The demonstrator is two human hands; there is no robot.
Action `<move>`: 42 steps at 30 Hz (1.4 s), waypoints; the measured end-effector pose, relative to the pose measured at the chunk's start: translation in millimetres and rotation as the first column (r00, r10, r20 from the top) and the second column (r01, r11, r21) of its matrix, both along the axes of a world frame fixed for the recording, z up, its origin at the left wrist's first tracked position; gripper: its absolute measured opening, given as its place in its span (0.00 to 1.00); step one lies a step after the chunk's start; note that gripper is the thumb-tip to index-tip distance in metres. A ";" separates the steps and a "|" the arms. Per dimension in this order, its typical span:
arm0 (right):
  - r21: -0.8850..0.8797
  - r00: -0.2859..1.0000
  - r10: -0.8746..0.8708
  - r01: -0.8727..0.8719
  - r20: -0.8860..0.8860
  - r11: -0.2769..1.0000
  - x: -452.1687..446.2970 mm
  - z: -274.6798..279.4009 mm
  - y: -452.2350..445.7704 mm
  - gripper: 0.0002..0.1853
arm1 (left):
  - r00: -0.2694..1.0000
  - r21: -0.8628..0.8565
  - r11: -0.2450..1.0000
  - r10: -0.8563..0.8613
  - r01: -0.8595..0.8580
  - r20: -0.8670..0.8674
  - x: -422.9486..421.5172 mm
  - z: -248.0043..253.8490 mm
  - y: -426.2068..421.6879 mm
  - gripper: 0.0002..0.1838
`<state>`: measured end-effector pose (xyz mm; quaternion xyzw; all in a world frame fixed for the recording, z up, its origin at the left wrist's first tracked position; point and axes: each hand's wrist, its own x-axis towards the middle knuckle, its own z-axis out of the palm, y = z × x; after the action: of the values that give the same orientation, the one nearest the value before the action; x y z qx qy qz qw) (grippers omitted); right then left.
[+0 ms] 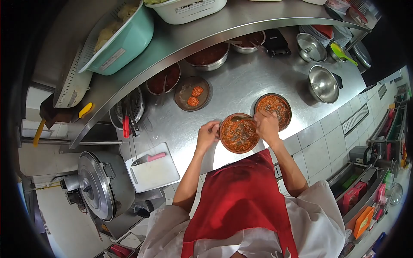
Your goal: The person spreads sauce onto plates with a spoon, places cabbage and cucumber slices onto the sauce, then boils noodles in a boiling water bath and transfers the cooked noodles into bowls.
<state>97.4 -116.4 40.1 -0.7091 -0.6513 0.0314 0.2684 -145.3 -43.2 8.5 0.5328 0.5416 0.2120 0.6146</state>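
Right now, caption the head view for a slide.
Left hand at a bowl of red sauce, right hand holding a spoon.

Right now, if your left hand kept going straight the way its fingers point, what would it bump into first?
Most likely the near rim of the bowl of red sauce right beside the left hand; the gap looks tiny, and I can't tell whether they touch.

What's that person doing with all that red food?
The person's right hand has a spoon in a bowl of red food, and the left hand is at its edge. Another full bowl sits beside it. Two red lumps lie on a plate farther back.
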 end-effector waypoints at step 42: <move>-0.012 0.989 -0.149 0.149 -0.011 0.989 -16.8 -2.1 -25.1 0.14 | 0.994 -0.150 0.987 0.063 -0.050 0.087 4.7 0.4 -52.8 0.10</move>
<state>80.6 -141.5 38.0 -0.7571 -0.5946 0.0190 0.2700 -140.6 -96.0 8.9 0.4600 0.5420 0.2129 0.6703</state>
